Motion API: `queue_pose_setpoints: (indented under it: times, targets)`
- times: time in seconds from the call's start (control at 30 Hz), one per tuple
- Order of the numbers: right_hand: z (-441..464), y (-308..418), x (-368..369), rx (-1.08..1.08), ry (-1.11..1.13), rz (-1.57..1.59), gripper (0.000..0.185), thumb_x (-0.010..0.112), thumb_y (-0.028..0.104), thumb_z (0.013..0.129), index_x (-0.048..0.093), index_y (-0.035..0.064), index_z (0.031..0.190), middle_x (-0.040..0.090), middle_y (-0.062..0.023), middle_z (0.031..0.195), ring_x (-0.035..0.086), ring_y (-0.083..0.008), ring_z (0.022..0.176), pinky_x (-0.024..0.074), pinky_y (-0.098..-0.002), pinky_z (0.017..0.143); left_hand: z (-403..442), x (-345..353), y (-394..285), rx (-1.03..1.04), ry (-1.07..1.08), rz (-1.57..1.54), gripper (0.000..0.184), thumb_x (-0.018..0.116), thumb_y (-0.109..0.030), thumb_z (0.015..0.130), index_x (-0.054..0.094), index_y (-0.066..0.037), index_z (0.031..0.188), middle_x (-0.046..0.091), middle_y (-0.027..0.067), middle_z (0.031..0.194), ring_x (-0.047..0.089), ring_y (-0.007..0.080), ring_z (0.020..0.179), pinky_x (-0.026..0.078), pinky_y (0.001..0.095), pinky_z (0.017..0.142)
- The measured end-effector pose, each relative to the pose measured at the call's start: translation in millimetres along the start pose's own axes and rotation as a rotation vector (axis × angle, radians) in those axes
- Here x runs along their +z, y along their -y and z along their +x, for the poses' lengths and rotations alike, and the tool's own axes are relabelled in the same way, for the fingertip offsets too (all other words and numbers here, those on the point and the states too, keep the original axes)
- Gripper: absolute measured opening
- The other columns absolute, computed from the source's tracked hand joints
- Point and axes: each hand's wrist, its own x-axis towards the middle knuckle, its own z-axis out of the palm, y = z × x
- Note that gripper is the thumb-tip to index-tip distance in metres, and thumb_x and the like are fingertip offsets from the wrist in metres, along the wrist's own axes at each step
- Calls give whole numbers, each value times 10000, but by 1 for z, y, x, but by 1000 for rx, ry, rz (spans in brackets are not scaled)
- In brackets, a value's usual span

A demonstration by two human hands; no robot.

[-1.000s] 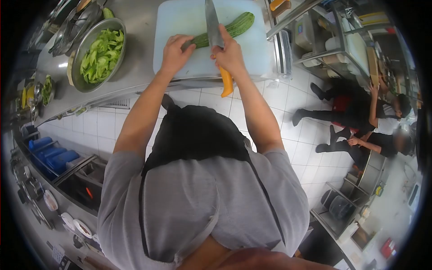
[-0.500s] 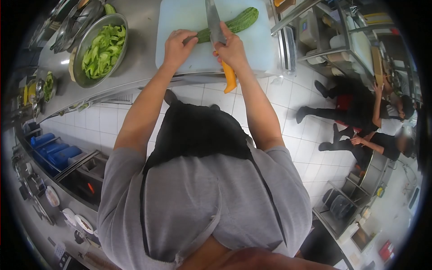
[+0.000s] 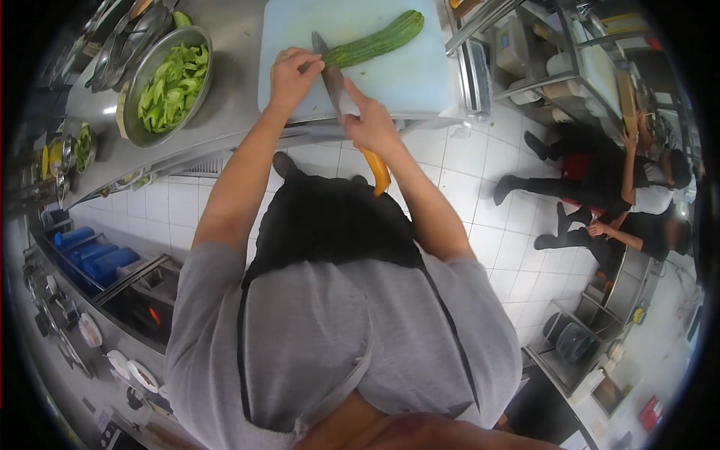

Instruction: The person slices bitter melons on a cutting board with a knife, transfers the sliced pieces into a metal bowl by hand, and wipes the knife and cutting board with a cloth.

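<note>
A long green ridged vegetable point(image 3: 379, 43) lies slantwise on the white cutting board point(image 3: 292, 22). At its left end, my left hand point(image 3: 294, 77) is closed, with thumb and fingertips together; whether a cut piece is between them is too small to tell. My right hand point(image 3: 369, 127) grips a knife point(image 3: 334, 84) by its yellow handle, below the board's front edge. The blade points up and to the left, crossing beside the vegetable's left end and close to my left fingertips. Small green bits lie on the board.
A metal bowl point(image 3: 205, 82) of cut green pieces stands on the steel counter point(image 3: 232, 97) to the left, near ladles and other utensils point(image 3: 112, 56). A metal rack point(image 3: 555, 79) is at the right. Two people point(image 3: 637, 187) are farther right, apart from my hands.
My right hand has moved down and left with the knife, whose blade has left the vegetable's middle for its left end. The left hand stays near that end.
</note>
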Motion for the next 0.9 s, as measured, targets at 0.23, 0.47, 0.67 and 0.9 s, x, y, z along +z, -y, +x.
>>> queue_pose_setpoints:
  times: [0.23,0.47,0.67,0.9]
  targets:
    - [-7,-6,-3,-104,-38,-223,778,593,73,849,337,87,1584,691,-238,819,657,-368,759,543,-436,752,8,-3,-10,34,4,142,264,774,-161,828,762,-111,1088,709,100,1055,601,324,1021,498,416,908]
    - [2,-1,-30,-139,-250,-89,743,562,38,864,360,61,1579,682,-127,689,644,-186,522,545,-343,521,29,-3,-4,158,-164,316,295,738,-148,841,743,-101,1133,678,112,1118,586,333,1041,482,449,936]
    - [34,16,-50,-45,-242,68,739,569,15,863,363,42,1573,712,-139,785,668,-185,541,551,-331,512,8,19,-20,162,-8,141,326,764,-141,816,740,-125,1141,673,102,1180,584,321,1117,467,427,979]
    - [51,14,-51,-33,-229,52,726,586,28,865,385,39,1562,712,-138,752,658,-179,525,550,-332,505,8,18,-15,218,-11,130,275,786,-123,797,757,-115,1070,706,86,1092,615,312,1046,483,417,933]
